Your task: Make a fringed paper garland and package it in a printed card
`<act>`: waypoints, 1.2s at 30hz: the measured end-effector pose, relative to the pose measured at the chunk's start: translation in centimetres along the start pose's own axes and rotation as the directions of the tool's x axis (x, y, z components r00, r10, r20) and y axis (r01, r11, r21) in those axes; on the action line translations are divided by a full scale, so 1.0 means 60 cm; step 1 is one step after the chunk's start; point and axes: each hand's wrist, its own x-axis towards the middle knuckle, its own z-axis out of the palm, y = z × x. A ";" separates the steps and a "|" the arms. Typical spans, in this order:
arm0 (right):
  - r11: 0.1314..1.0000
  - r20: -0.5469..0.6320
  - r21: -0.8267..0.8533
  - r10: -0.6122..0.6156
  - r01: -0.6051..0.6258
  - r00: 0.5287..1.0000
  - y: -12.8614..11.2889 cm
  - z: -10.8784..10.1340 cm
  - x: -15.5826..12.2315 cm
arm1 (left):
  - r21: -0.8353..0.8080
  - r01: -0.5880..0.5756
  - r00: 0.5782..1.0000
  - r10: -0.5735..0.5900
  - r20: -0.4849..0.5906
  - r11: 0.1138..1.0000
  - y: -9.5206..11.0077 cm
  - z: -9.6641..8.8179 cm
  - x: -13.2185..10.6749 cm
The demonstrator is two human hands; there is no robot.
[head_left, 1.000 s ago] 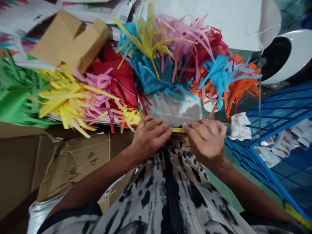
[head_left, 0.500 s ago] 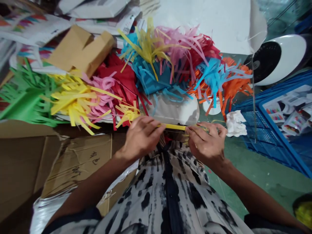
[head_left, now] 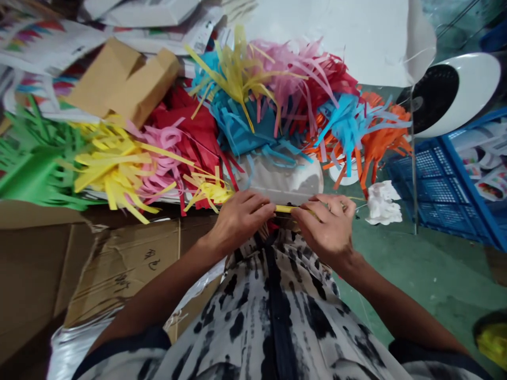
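Pinching a narrow yellow paper strip (head_left: 285, 209) from either end, the left hand (head_left: 241, 221) and right hand (head_left: 327, 229) had drawn closer together in the head view, and less of the strip showed between them than half a second earlier. Both hands were curled almost shut on it, just above the person's tie-dyed shirt (head_left: 277, 316). Just beyond the strip, near the front edge of the heap, lay a yellow fringed paper bundle (head_left: 208, 190), with red (head_left: 190, 126), blue (head_left: 241, 126) and orange (head_left: 386, 142) fringes behind it. A flattened cardboard box (head_left: 122, 274) lay to the left, and crumpled white tissue (head_left: 382, 203) sat near the right hand.
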 end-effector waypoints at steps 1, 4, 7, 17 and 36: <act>1.000 0.001 0.010 0.000 0.000 1.000 0.001 0.002 0.000 | 0.011 -0.001 1.000 0.001 0.001 1.000 0.000 0.001 -0.001; 0.999 0.001 0.043 0.003 -0.003 1.000 0.004 0.005 0.002 | 0.029 -0.006 1.000 0.006 0.000 1.000 -0.002 0.004 -0.001; 0.997 0.024 0.076 0.019 -0.020 1.000 0.003 0.008 0.006 | 0.032 0.000 1.000 0.000 0.010 0.999 -0.003 0.006 0.003; 0.994 0.017 0.093 0.064 -0.065 0.998 0.011 0.011 0.003 | -0.014 -0.022 0.998 0.021 -0.061 1.000 -0.013 0.014 -0.013; 0.991 0.417 0.133 -0.043 -0.014 0.908 0.057 -0.024 0.060 | -0.192 0.125 0.990 -0.136 -0.043 0.973 -0.022 -0.009 -0.007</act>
